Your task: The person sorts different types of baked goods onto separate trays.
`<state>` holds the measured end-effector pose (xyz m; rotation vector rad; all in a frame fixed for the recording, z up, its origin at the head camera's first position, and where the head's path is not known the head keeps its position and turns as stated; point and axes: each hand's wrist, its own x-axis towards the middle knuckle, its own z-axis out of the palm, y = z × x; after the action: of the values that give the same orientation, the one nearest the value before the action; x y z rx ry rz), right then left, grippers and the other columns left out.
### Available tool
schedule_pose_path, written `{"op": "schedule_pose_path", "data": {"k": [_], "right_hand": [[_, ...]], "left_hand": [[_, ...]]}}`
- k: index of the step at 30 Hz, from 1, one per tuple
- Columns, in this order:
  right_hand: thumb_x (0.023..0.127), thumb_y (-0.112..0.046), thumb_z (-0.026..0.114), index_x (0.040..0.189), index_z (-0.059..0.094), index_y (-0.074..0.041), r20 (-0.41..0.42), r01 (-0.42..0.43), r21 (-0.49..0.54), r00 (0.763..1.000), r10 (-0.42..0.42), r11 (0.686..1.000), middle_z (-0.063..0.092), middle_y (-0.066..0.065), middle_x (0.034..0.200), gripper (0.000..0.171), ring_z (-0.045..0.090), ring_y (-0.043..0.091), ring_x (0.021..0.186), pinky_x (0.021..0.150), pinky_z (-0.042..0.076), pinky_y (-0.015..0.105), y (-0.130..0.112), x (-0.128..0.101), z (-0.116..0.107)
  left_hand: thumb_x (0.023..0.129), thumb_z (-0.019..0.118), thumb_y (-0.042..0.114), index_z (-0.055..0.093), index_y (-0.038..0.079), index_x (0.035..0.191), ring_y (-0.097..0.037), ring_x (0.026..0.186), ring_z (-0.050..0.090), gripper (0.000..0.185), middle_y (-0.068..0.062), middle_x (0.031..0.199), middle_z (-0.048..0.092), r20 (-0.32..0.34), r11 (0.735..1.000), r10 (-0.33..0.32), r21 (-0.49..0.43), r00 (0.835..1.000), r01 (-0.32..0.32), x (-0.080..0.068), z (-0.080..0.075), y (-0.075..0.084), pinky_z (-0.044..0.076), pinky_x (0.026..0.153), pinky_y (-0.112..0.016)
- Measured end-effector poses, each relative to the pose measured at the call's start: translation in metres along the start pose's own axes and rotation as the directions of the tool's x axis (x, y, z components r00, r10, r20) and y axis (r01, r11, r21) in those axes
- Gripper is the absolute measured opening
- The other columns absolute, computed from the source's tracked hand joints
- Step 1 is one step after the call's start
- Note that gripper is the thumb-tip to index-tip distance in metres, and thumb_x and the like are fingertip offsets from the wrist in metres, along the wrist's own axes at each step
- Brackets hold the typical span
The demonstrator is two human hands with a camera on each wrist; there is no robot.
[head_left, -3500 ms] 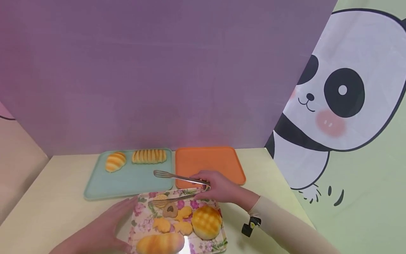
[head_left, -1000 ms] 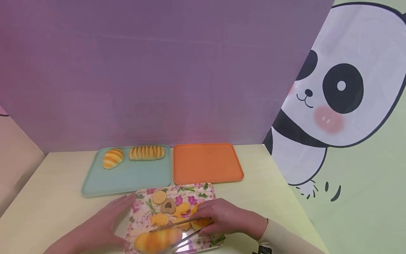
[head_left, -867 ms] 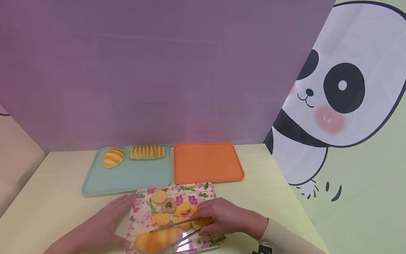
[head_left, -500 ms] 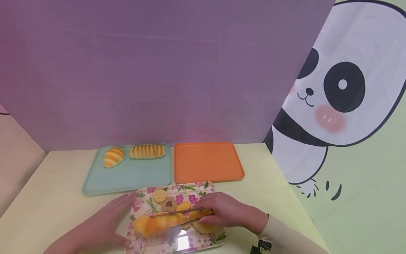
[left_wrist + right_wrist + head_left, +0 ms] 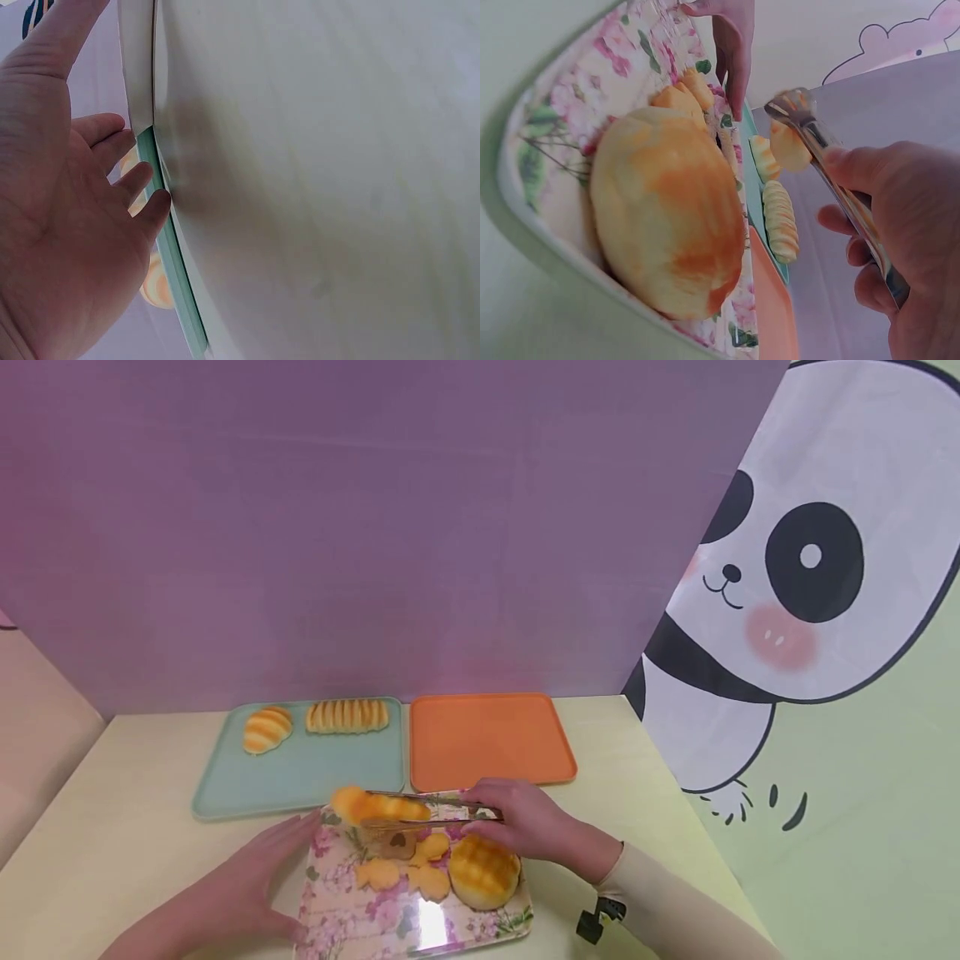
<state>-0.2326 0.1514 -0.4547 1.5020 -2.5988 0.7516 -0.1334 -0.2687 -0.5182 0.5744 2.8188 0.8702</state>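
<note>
My right hand point(image 5: 528, 818) grips a pair of metal tongs point(image 5: 855, 214), whose tips pinch a long bread roll point(image 5: 378, 807). The roll hangs over the far left part of the floral tray point(image 5: 341, 914), blurred by motion. Straight-fingered, my left hand point(image 5: 236, 889) lies at that tray's left edge; in the left wrist view its fingers are extended too. On the floral tray are a round bun point(image 5: 484, 872), fish-shaped cookies point(image 5: 378, 874) and a brown heart cookie point(image 5: 402, 842), seen partly behind the tongs. The round cookie at the back is hidden.
Behind the floral tray lies a blue-green tray point(image 5: 300, 785) bearing a striped shell-shaped bread point(image 5: 267, 730) and a ridged loaf point(image 5: 347, 716). An orange tray point(image 5: 491, 739) sits to its right. A purple panel point(image 5: 375, 543) stands along the table's far edge.
The tongs came down to the long roll at the floral tray's near side, pinched it and lifted it away toward the far left. My left hand stayed in place.
</note>
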Motion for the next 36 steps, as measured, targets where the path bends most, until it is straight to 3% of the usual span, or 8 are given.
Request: {"op": "schedule_pose_path", "data": {"k": [7, 14, 21, 28, 36], "right_hand": [[0.102, -0.022, 0.083, 0.125, 0.078, -0.005, -0.04, 0.032, 0.007, 0.999, -0.032, 0.999, 0.077, -0.002, 0.104, 0.029, 0.062, 0.006, 0.083, 0.074, 0.055, 0.016, 0.002, 0.016, -0.001], [0.102, -0.024, 0.083, 0.128, 0.077, -0.005, -0.048, 0.048, -0.051, 0.998, -0.051, 0.998, 0.079, 0.005, 0.109, 0.032, 0.072, 0.017, 0.086, 0.078, 0.059, 0.021, 0.007, 0.036, 0.004], [0.104, -0.026, 0.081, 0.129, 0.078, -0.008, -0.009, 0.011, -0.096, 1.0, -0.012, 0.995, 0.079, 0.002, 0.11, 0.031, 0.071, 0.014, 0.085, 0.077, 0.06, 0.024, 0.016, 0.059, 0.008], [0.106, -0.031, 0.077, 0.13, 0.079, -0.011, 0.054, -0.038, -0.14, 0.997, 0.046, 0.989, 0.079, -0.001, 0.112, 0.031, 0.069, 0.007, 0.086, 0.076, 0.058, 0.022, 0.02, 0.09, 0.008], [0.106, -0.032, 0.078, 0.135, 0.079, -0.012, 0.089, -0.062, -0.138, 0.993, 0.075, 0.989, 0.08, -0.001, 0.12, 0.035, 0.071, 0.005, 0.094, 0.081, 0.059, 0.02, 0.024, 0.123, 0.016]], "left_hand": [[0.063, 0.091, 0.075, 0.033, 0.01, 0.174, -0.055, 0.161, 0.026, 0.142, -0.02, 0.179, 0.029, 0.028, 1.0, -0.011, -0.018, 1.0, 0.011, 0.002, 0.001, -0.002, 0.029, 0.122, -0.079], [0.062, 0.09, 0.076, 0.033, 0.005, 0.173, -0.058, 0.158, 0.028, 0.144, -0.023, 0.178, 0.03, 0.022, 0.999, 0.028, -0.016, 0.999, -0.028, 0.0, 0.002, -0.005, 0.03, 0.119, -0.081], [0.062, 0.091, 0.075, 0.033, 0.004, 0.172, -0.059, 0.157, 0.029, 0.143, -0.025, 0.177, 0.031, 0.034, 0.999, 0.036, -0.02, 0.999, -0.035, 0.0, 0.002, -0.005, 0.032, 0.118, -0.081], [0.061, 0.09, 0.076, 0.036, 0.003, 0.171, -0.057, 0.158, 0.029, 0.142, -0.023, 0.177, 0.032, 0.003, 0.999, 0.054, -0.001, 0.999, -0.054, 0.001, -0.002, -0.002, 0.031, 0.118, -0.078], [0.065, 0.094, 0.072, 0.033, 0.007, 0.173, -0.058, 0.16, 0.026, 0.14, -0.022, 0.179, 0.03, 0.053, 0.999, 0.0, -0.041, 0.999, 0.002, 0.003, -0.004, -0.002, 0.029, 0.121, -0.079]]}}
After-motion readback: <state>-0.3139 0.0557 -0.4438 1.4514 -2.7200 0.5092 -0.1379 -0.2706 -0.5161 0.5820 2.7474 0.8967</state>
